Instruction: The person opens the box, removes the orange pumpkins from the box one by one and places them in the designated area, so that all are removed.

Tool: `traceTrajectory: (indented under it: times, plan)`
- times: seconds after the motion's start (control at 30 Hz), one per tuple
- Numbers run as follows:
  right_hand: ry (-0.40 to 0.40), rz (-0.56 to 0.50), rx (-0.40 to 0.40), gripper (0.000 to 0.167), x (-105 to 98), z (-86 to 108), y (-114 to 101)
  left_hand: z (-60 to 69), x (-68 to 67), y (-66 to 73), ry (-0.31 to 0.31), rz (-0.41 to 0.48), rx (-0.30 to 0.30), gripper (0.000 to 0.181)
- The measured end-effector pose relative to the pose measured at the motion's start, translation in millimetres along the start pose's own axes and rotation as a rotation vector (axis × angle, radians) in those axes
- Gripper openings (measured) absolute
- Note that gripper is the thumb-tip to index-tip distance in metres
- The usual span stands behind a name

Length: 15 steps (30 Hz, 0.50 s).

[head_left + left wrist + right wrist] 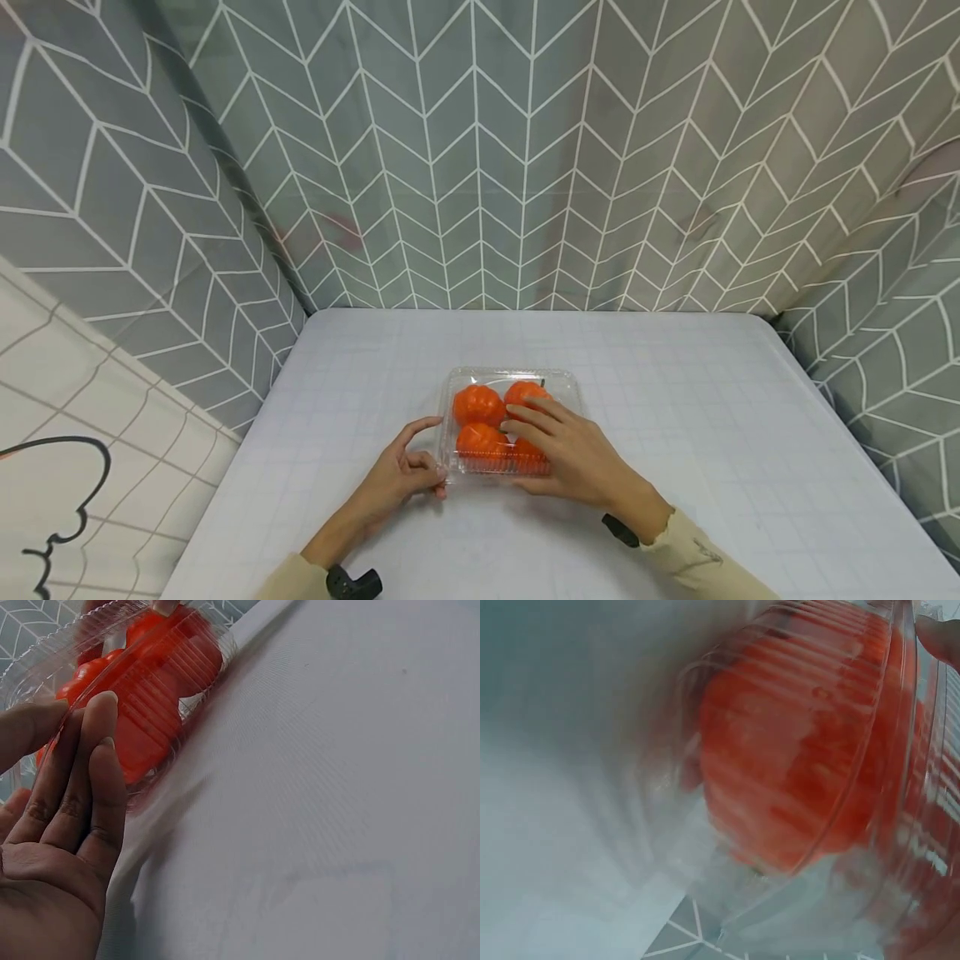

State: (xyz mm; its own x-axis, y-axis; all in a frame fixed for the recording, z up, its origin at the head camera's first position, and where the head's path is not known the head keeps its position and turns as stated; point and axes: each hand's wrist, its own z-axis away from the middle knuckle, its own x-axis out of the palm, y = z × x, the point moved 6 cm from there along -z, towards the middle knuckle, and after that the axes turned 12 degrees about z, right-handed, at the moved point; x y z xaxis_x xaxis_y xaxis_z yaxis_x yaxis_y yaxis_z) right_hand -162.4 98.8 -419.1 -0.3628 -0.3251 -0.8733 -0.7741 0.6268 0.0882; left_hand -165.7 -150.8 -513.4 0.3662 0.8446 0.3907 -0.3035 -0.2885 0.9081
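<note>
A clear plastic clamshell box (491,479) sits on the table, holding several glossy, lobed orange bell peppers (478,405). At the box's near left corner is my left hand (397,477); its thumb and fingers pinch the clear rim, as the left wrist view shows. My right hand (577,454) lies across the box's right side, fingers spread over the top and thumb by the near edge. In the right wrist view, one pepper (795,750) shows blurred through the ribbed plastic wall. The right hand hides part of the peppers; how firmly the lid is closed I cannot tell.
A white cloth with a faint grid covers the table (360,358). Grey curtains (502,167) with a white chevron pattern stand behind it and at both sides. A pale tiled cloth (127,400) hangs at the left. Each wrist wears a black device (352,583).
</note>
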Motion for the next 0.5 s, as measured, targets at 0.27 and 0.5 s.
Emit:
traceTrajectory:
  times: [0.27,0.5]
  plan:
    - [0.004,0.019,-0.005,0.075,-3.8,8.3,6.3,0.3,-2.1,1.0,-0.011,-0.034,0.013,0.083]
    - [0.017,0.042,-0.012,0.075,-4.9,14.2,9.2,0.2,-2.4,0.9,-0.012,-0.024,0.007,0.082]
